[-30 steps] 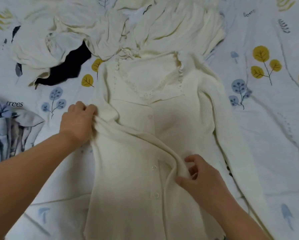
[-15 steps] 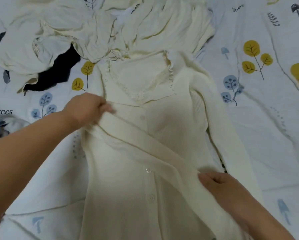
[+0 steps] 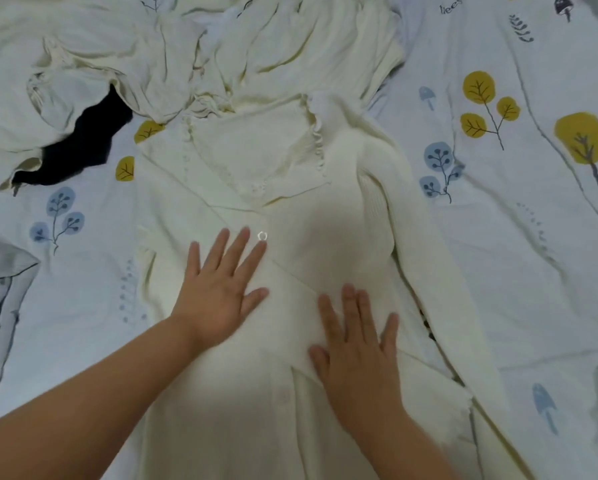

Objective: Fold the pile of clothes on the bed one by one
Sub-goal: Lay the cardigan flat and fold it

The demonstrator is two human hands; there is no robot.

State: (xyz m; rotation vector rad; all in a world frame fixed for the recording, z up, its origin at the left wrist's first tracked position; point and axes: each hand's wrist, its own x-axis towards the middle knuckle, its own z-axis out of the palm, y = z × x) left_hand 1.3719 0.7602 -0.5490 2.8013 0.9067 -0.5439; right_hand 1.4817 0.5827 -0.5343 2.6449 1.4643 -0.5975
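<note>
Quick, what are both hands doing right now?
Left hand: open, flat on the cream cardigan.
Right hand: open, flat on it too.

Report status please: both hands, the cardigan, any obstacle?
Left hand and right hand flat on cream cardigan, fingers straight. One sleeve folded across front, other sleeve still out. Unfolded pile touching collar.

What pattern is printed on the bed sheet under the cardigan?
The bed sheet is pale white with yellow trees, blue plants and small mushrooms, seen in the head view.
</note>
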